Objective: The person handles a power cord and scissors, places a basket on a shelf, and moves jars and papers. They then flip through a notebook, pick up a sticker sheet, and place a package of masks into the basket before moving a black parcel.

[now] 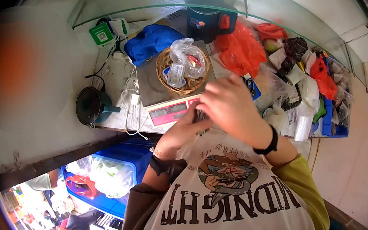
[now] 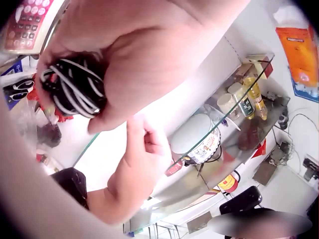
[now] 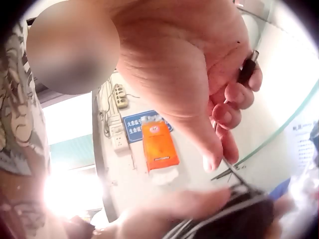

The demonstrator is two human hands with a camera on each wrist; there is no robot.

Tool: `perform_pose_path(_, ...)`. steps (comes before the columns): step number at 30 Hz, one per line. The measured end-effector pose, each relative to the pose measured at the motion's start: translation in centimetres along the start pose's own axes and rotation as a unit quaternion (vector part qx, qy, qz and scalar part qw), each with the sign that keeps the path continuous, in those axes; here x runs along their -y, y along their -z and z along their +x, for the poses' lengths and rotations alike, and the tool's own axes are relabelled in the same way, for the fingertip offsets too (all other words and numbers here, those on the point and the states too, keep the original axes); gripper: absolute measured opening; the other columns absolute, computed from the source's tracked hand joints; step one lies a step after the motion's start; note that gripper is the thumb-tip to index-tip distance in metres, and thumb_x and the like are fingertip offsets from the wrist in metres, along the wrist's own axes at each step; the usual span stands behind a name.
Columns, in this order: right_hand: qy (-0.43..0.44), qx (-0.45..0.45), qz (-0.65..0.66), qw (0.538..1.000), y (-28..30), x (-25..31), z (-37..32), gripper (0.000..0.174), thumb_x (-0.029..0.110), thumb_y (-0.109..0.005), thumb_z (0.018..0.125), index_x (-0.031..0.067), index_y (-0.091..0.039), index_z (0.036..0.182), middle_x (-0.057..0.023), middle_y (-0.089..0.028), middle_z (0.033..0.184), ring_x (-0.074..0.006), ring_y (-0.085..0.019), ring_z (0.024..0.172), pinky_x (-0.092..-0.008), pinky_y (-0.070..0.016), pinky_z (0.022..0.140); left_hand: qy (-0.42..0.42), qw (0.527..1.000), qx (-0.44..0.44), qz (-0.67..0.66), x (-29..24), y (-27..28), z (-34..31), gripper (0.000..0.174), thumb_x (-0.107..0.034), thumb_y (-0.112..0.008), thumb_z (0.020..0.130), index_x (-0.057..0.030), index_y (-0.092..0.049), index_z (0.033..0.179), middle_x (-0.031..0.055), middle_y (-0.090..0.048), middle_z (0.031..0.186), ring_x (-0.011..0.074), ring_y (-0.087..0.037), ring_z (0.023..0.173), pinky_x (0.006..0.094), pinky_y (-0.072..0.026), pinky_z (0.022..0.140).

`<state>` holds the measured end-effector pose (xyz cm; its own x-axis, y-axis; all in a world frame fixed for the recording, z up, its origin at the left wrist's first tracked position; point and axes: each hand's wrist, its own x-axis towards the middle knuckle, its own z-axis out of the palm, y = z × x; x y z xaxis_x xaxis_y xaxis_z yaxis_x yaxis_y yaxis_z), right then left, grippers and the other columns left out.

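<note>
A coiled bundle of black cable with white stripes (image 2: 75,89) lies in my left hand (image 1: 181,131), gripped between thumb and fingers. My right hand (image 1: 232,105) is close above it, in front of my chest. In the right wrist view, the thumb and fingers of that hand pinch a thin length of cable running from the bundle. A black plug (image 3: 247,69) on the cable's end sticks out past the curled fingers. Just beyond the hands is a weighing scale (image 1: 150,89) carrying a wicker basket (image 1: 160,72) with bagged small items.
A blue cloth-like bundle (image 1: 154,42) and a dark pot (image 1: 203,25) are behind the scale. Another lidded pot (image 1: 89,106) and white cables (image 1: 135,100) stand left. Red bags (image 1: 242,48) and piled packets crowd the right. A glass panel (image 1: 159,6) edges the counter.
</note>
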<state>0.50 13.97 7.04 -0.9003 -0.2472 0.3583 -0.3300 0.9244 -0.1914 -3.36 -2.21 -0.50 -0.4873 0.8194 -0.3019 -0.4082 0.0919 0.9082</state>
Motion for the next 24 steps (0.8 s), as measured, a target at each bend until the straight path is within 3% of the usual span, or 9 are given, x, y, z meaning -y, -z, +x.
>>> perform_pose_path(2, -0.014, 0.007, -0.022, 1.000, -1.2, 1.8, 0.1, 0.013, 0.021, -0.064, 0.072, 0.0088, -0.060, 0.072, -0.0019, -0.052, 0.078, -0.0178, -0.053, 0.079, -0.0327, -0.0366, 0.071, -0.078, 0.992, -0.079, -0.059, 0.3, 0.7, 0.8, 0.059, -0.009, -0.056, 0.083, -0.0050, -0.033, 0.137, 0.0097, -0.049, 0.120, 0.0192, -0.047, 0.113, 0.0334, -0.0380, 0.097)
perform_pose_path(4, 0.000, -0.006, -0.013, 1.000, -2.4, 2.7, -0.3, 0.021, 0.016, -0.062, 0.071, 0.0049, -0.062, 0.089, -0.0035, -0.051, 0.082, -0.0189, -0.054, 0.077, -0.0309, -0.0402, 0.067, -0.089, 0.982, -0.125, -0.113, -0.3, 1.2, 0.6, 0.057, -0.009, -0.053, 0.082, -0.0079, -0.035, 0.136, 0.0099, -0.050, 0.120, 0.0224, -0.050, 0.110, 0.0384, -0.0389, 0.096)
perform_pose_path(5, -0.037, 0.002, 0.027, 0.999, -3.0, 3.4, -0.6, 0.028, 0.012, -0.061, 0.073, 0.0057, -0.062, 0.101, -0.0057, -0.052, 0.087, -0.0208, -0.055, 0.079, -0.0327, -0.0428, 0.066, -0.131, 0.913, -0.077, -0.378, 0.2, 1.7, 0.8, 0.048, -0.010, -0.054, 0.085, -0.0096, -0.039, 0.131, 0.0093, -0.052, 0.115, 0.0232, -0.053, 0.105, 0.0395, -0.0431, 0.090)
perform_pose_path(7, -0.062, 0.014, 0.090, 0.994, -4.1, 3.9, -1.3, 0.045, 0.003, -0.059, 0.076, 0.0050, -0.058, 0.120, -0.0086, -0.056, 0.099, -0.0239, -0.059, 0.083, -0.0332, -0.0491, 0.064, -0.129, 0.890, -0.138, -0.415, 0.9, 2.2, 1.8, 0.044, -0.012, -0.055, 0.087, -0.0097, -0.041, 0.128, 0.0087, -0.053, 0.113, 0.0228, -0.054, 0.103, 0.0381, -0.0449, 0.087)
perform_pose_path(10, -0.010, -0.031, 0.148, 0.988, -5.7, 3.0, -1.8, 0.050, 0.008, -0.058, 0.075, 0.0008, -0.052, 0.124, -0.0091, -0.053, 0.108, -0.0232, -0.060, 0.083, -0.0323, -0.0501, 0.064, -0.152, 0.856, -0.201, -0.452, 0.8, 1.8, 2.7, 0.028, -0.019, -0.058, 0.090, -0.0071, -0.050, 0.114, 0.0084, -0.057, 0.098, 0.0215, -0.054, 0.092, 0.0327, -0.0474, 0.084)
perform_pose_path(16, -0.085, -0.063, 0.379, 0.919, -6.2, 1.7, -0.8, 0.026, 0.002, -0.068, 0.080, 0.0005, -0.065, 0.105, -0.0120, -0.060, 0.086, -0.0208, -0.062, 0.073, -0.0278, -0.0502, 0.062, -0.187, 0.814, -0.145, -0.531, -0.4, 1.9, 3.3, 0.033, -0.020, -0.058, 0.087, -0.0089, -0.048, 0.116, 0.0109, -0.052, 0.119, 0.0296, -0.049, 0.119, 0.0397, -0.0379, 0.105)
perform_pose_path(18, -0.268, -0.028, 0.664, 0.697, -7.4, 0.9, -1.0, 0.018, -0.001, -0.065, 0.081, 0.0001, -0.065, 0.099, -0.0089, -0.061, 0.090, -0.0145, -0.062, 0.077, -0.0238, -0.0509, 0.061, -0.190, 0.820, -0.142, -0.520, -0.3, 2.1, 3.3, 0.038, -0.020, -0.060, 0.083, -0.0096, -0.048, 0.117, 0.0116, -0.050, 0.125, 0.0327, -0.042, 0.127, 0.0428, -0.0314, 0.110)
perform_pose_path(19, -0.290, -0.005, 0.712, 0.640, -8.1, 0.3, -0.7, 0.028, -0.003, -0.068, 0.079, 0.0032, -0.060, 0.105, -0.0079, -0.062, 0.096, -0.0148, -0.062, 0.082, -0.0261, -0.0527, 0.062, -0.204, 0.818, -0.117, -0.524, -0.2, 2.4, 3.5, 0.040, -0.018, -0.058, 0.083, -0.0102, -0.045, 0.120, 0.0125, -0.048, 0.126, 0.0334, -0.041, 0.127, 0.0446, -0.0306, 0.110)
perform_pose_path(24, -0.359, 0.010, 0.763, 0.538, -9.7, -0.6, 1.5, 0.064, -0.005, -0.070, 0.075, 0.0051, -0.036, 0.128, -0.0082, -0.061, 0.095, -0.0176, -0.062, 0.087, -0.0291, -0.0557, 0.067, -0.241, 0.830, -0.097, -0.493, 0.1, 5.2, 4.2, 0.045, -0.014, -0.053, 0.080, -0.0113, -0.043, 0.124, 0.0150, -0.042, 0.135, 0.0345, -0.036, 0.131, 0.0437, -0.0281, 0.111)
